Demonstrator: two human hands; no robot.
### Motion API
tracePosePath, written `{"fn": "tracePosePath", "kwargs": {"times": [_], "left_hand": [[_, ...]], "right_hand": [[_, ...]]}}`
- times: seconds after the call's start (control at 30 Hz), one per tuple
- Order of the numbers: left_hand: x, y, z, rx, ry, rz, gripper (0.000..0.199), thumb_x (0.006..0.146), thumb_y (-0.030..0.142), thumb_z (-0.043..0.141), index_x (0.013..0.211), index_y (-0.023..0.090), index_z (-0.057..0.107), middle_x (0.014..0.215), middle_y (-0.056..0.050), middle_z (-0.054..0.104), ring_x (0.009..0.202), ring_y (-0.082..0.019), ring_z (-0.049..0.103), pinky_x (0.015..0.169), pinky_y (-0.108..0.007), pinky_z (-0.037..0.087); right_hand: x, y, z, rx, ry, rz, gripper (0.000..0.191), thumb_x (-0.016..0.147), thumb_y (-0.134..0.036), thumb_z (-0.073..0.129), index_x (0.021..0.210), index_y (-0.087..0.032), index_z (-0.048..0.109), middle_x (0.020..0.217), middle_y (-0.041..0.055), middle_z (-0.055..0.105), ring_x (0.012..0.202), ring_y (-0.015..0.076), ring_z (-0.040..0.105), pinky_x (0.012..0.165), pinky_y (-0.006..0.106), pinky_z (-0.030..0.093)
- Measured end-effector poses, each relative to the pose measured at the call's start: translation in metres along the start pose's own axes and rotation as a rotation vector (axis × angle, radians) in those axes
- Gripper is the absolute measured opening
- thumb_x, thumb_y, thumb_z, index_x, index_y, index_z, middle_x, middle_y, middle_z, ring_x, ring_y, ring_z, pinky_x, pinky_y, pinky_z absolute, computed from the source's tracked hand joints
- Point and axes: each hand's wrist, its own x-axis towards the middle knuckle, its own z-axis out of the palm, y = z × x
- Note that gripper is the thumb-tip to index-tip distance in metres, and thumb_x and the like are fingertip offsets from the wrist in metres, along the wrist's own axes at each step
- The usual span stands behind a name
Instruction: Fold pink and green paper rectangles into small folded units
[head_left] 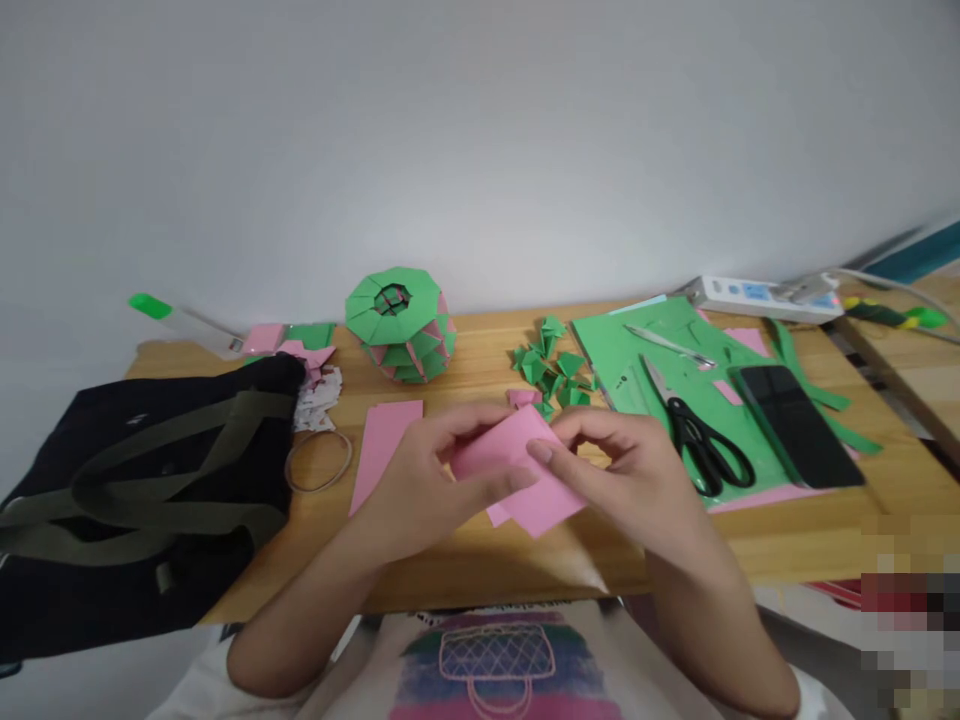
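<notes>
A pink paper piece point(536, 505) is held between both hands above the front of the wooden table. My left hand point(442, 480) grips its left side, with the thumb lying across it. My right hand point(619, 465) pinches its right side, thumb on top. Pink strips point(386, 440) lie on the table left of my left hand. Small folded green pieces point(551, 370) sit in a pile behind the hands, along with a folded pink one point(524, 398). Further back stands a round green and pink paper model point(401, 325).
A black bag point(150, 480) covers the left side, with a tape ring point(319, 462) beside it. On the right, green sheets point(622, 345) carry black-handled scissors point(705, 445), a craft knife point(670, 345) and a phone point(795, 425). A power strip point(761, 295) lies behind.
</notes>
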Motion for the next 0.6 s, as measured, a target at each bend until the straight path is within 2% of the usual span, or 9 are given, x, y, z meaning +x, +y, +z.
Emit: {"fn": "tracePosePath", "kwargs": {"times": [0.13, 0.27, 0.4, 0.6], "left_hand": [[-0.0003, 0.0074, -0.0036, -0.186, -0.104, -0.059, 0.017, 0.086, 0.031, 0.06, 0.088, 0.02, 0.073, 0.085, -0.002, 0.073, 0.07, -0.012, 0.064, 0.059, -0.019, 0.05], [-0.0003, 0.0072, -0.0007, -0.209, -0.052, -0.051, 0.014, 0.085, 0.028, 0.062, 0.084, 0.019, 0.072, 0.072, 0.001, 0.067, 0.054, -0.006, 0.053, 0.047, -0.016, 0.04], [-0.0023, 0.0061, 0.002, -0.144, 0.023, -0.002, 0.015, 0.085, 0.029, 0.061, 0.08, 0.018, 0.071, 0.065, 0.003, 0.063, 0.05, -0.005, 0.047, 0.043, -0.016, 0.035], [-0.0029, 0.0076, 0.003, -0.077, 0.063, 0.032, 0.012, 0.083, 0.028, 0.062, 0.084, 0.022, 0.072, 0.07, 0.001, 0.067, 0.054, -0.008, 0.054, 0.041, -0.017, 0.034]], "right_hand": [[-0.0022, -0.0054, -0.0032, 0.044, -0.081, 0.027, 0.021, 0.082, -0.029, 0.064, 0.064, -0.017, 0.062, 0.061, -0.0013, 0.06, 0.056, 0.0085, 0.051, 0.051, 0.02, 0.04], [-0.0044, -0.0076, -0.0017, 0.073, -0.079, 0.026, 0.019, 0.082, -0.029, 0.065, 0.067, -0.018, 0.064, 0.065, -0.0009, 0.063, 0.059, 0.0087, 0.054, 0.053, 0.02, 0.042], [-0.0067, -0.0081, -0.0003, 0.069, -0.061, 0.005, 0.017, 0.083, -0.029, 0.065, 0.069, -0.018, 0.065, 0.067, -0.0006, 0.065, 0.06, 0.0091, 0.055, 0.055, 0.021, 0.043], [-0.0081, -0.0096, -0.0001, 0.07, -0.048, 0.015, 0.016, 0.083, -0.029, 0.065, 0.069, -0.02, 0.066, 0.066, -0.0013, 0.065, 0.06, 0.0089, 0.055, 0.054, 0.021, 0.043]]}}
